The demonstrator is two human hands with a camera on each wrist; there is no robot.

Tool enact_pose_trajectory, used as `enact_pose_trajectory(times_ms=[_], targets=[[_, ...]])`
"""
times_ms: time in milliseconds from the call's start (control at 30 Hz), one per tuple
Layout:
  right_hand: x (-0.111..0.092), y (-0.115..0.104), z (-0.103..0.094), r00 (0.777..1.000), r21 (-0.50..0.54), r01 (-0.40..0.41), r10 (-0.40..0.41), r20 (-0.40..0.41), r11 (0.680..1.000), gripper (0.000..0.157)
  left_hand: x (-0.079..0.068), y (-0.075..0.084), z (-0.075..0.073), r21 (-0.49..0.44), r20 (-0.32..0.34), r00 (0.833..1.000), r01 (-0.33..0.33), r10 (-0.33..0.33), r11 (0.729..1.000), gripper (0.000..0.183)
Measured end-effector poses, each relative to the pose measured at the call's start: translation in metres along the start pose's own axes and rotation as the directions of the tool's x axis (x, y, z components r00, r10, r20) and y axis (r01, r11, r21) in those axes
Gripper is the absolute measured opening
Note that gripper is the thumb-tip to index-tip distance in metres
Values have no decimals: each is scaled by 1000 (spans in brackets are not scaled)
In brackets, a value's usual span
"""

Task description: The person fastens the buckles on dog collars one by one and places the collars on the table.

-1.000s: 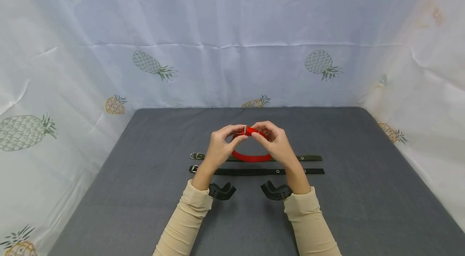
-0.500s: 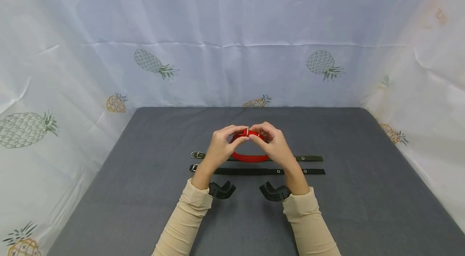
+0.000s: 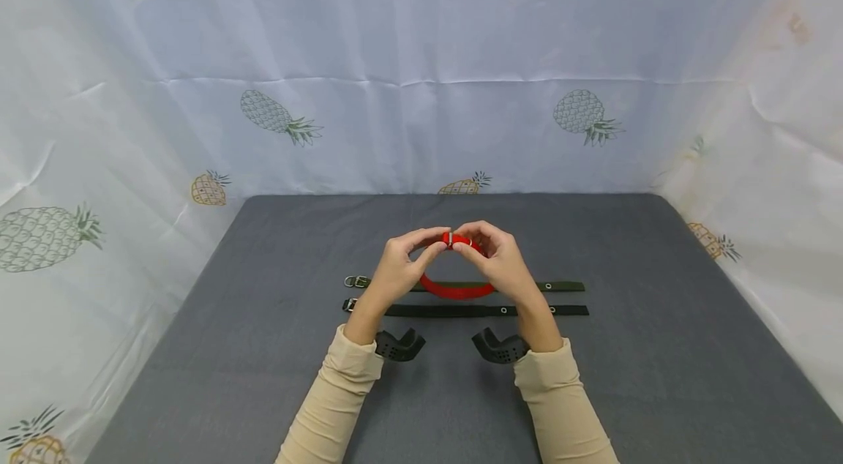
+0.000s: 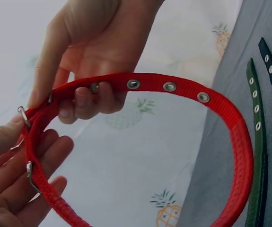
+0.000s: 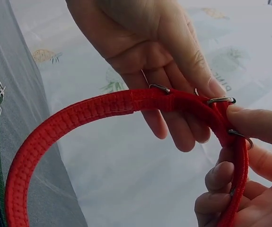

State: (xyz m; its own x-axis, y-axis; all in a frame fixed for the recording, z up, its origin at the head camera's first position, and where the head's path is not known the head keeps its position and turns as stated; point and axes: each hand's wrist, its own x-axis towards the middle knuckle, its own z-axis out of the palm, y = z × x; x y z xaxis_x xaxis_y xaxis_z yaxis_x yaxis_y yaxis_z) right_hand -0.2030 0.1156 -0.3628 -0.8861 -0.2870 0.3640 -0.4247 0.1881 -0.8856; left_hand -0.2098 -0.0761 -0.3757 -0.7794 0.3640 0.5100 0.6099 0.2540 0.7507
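A red collar, bent into a loop, is held above the table between both hands. My left hand pinches its buckle end, with the metal buckle near the thumb and a D-ring further along the strap. My right hand pinches the eyelet end at the buckle, its thumb close to the left thumb. Several metal eyelets show along the strap. In the right wrist view, the padded band curves away from the left hand. Fingers partly hide how the strap lies in the buckle.
Behind the red collar, a green collar and a black collar lie straight and parallel on the grey table. Black wrist mounts sit below the hands. A pineapple-print curtain surrounds the table's back and sides.
Both hands stay nearly in place on the red collar. The buckle has shifted slightly right, and the right thumb has drawn a little closer to the left one.
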Motion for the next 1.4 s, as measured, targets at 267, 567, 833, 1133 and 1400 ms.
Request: enact_pose_trajectory(times_ms=[267, 567, 833, 1133, 1400], targets=[[-2, -1, 0, 999, 5, 25, -25, 28, 1000, 33, -1, 0, 5, -38, -46, 999, -6, 4, 999, 25], [-1, 2, 1, 1000, -40, 16, -16, -1, 999, 29, 0, -1, 5, -49, -48, 998, -38, 36, 998, 23], [1, 7, 4, 999, -82, 46, -48, -15, 996, 27, 0, -2, 5, -29, -107, 989, -107, 103, 994, 19], [2, 8, 6, 997, -69, 73, -73, 5, 995, 26, 1, -4, 3, 19, -103, 986, -131, 132, 991, 17], [2, 8, 5, 998, -55, 57, -55, 33, 997, 27, 1, -5, 1, 23, -105, 986, -130, 132, 991, 18]])
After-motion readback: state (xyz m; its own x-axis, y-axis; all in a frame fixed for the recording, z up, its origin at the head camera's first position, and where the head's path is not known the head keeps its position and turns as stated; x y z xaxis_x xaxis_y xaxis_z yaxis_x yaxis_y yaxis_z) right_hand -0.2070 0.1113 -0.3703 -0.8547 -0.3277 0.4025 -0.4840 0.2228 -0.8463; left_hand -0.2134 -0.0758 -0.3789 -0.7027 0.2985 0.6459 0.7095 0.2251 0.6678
